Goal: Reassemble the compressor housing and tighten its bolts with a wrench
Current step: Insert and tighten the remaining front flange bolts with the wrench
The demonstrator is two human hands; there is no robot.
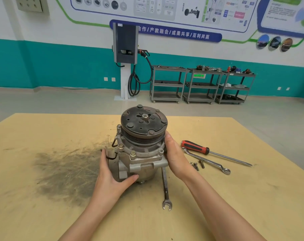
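Left hand (pixel 111 173): gripping the lower body of the compressor (pixel 141 145), thumb curling across its front, fingers wrapping round the far left side.
Right hand (pixel 175 157): pressing flat against the compressor's right flank, fingers going behind the housing; how far they are curling cannot be told.
Compressor: standing upright between both hands on the table (pixel 234 197), pulley face (pixel 144 120) pointing up and tilting toward the camera.
Open-end wrench (pixel 165 188): lying just below the right hand, one end running under the compressor.
Loose bolts (pixel 197 164): lying just right of the right wrist.
Ring spanner (pixel 207 160): lying beyond the bolts.
Screwdriver (pixel 208 151): lying farthest right, red handle nearest the hand.
Dark smear (pixel 64 173): spreading left of the left hand.
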